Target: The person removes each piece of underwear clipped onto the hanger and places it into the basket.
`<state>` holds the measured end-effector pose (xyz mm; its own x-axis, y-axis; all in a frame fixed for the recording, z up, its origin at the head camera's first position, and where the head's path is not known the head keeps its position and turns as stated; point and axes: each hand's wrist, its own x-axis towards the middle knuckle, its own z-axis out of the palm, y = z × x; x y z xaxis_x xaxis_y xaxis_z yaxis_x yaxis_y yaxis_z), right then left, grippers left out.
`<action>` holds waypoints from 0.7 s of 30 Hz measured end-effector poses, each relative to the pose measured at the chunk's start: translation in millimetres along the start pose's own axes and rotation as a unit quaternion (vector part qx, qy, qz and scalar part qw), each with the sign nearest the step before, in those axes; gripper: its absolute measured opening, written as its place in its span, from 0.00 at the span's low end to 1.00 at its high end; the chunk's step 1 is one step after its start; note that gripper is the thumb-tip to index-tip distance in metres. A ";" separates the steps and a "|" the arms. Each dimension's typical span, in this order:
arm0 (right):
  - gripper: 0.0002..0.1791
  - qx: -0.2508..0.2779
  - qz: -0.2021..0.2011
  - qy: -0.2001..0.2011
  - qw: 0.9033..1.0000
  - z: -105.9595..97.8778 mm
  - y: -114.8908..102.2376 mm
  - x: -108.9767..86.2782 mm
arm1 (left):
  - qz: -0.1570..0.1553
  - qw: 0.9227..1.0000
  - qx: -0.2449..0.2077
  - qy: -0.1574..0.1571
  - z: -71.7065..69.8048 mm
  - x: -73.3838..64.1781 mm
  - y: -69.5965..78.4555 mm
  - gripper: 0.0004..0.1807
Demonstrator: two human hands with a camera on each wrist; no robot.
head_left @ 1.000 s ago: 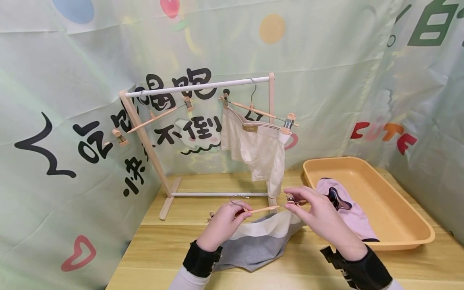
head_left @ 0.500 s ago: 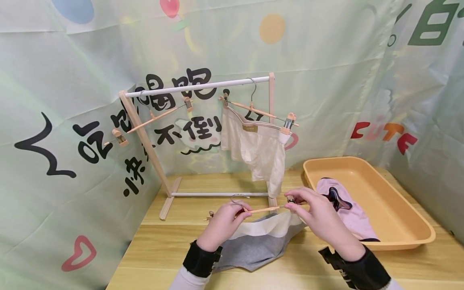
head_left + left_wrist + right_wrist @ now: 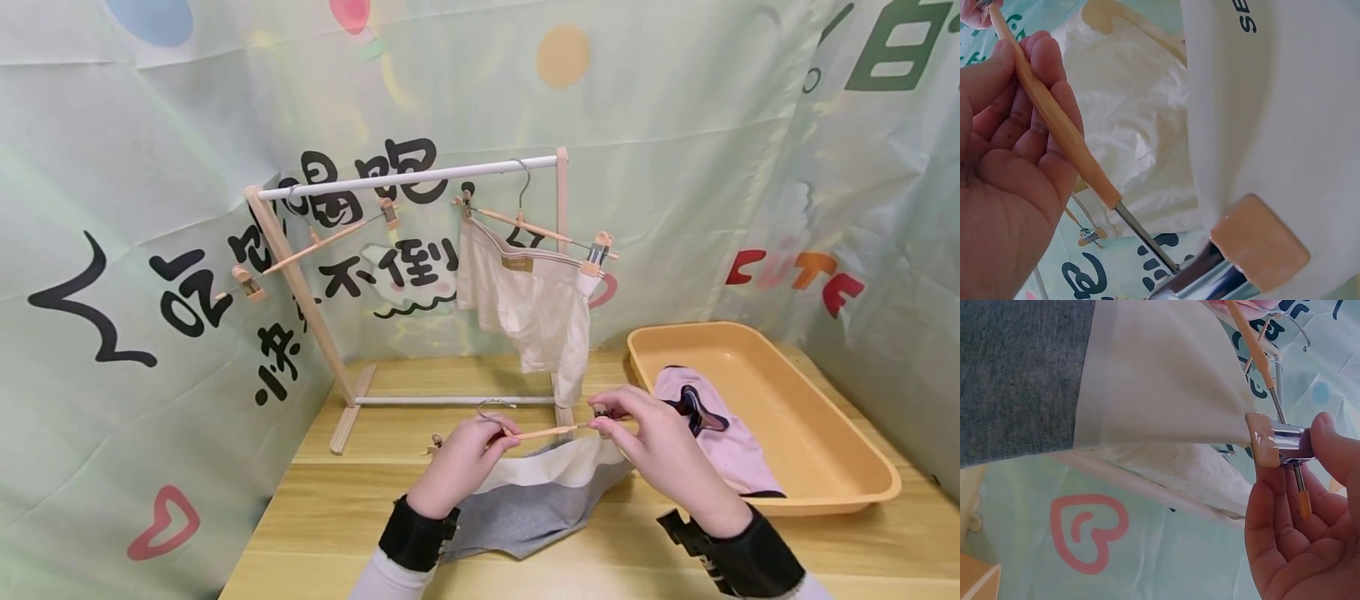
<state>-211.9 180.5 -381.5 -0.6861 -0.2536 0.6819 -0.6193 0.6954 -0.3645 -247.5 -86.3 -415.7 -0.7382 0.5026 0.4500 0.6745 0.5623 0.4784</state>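
My left hand (image 3: pixel 465 465) grips the wooden bar of a clip hanger (image 3: pixel 1054 115) near its middle, below the metal hook. At the hanger's right end, my right hand (image 3: pixel 660 446) pinches a metal clip (image 3: pixel 1291 442) between thumb and fingers. From the hanger hangs a pair of grey underpants (image 3: pixel 525 517) with a wide white waistband (image 3: pixel 1160 375). One corner of that waistband sits in the jaws of the clip at my right hand. In the left wrist view the other clip (image 3: pixel 1260 244) lies over the waistband too.
Behind my hands stands a small wooden rack (image 3: pixel 420 177). White underpants (image 3: pixel 536 308) hang from its right hanger; another clip hanger (image 3: pixel 318 243) hangs bare at the left. An orange tray (image 3: pixel 817 425) at the right holds a pink garment (image 3: pixel 723 442) with dark trim.
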 end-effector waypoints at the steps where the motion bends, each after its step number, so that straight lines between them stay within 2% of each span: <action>1: 0.14 -0.001 0.000 0.000 1.000 0.2 0.2 -0.1 | 0.000 1.000 0.000 0.000 0.0 0.0 -0.1 0.07; 9: 0.12 -0.011 -0.002 0.002 1.000 2.0 1.6 -1.2 | 0.001 1.000 0.004 -0.005 1.2 -0.3 -1.0 0.07; 21: 0.08 0.007 0.001 0.004 1.000 2.6 2.3 -1.5 | 0.003 1.000 0.007 -0.017 1.9 -0.9 0.1 0.08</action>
<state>-213.2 180.7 -385.0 -0.6840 -0.2470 0.6864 -0.6236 0.6863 -0.3744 -246.8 -85.4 -417.5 -0.7348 0.5279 0.4259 0.6783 0.5687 0.4653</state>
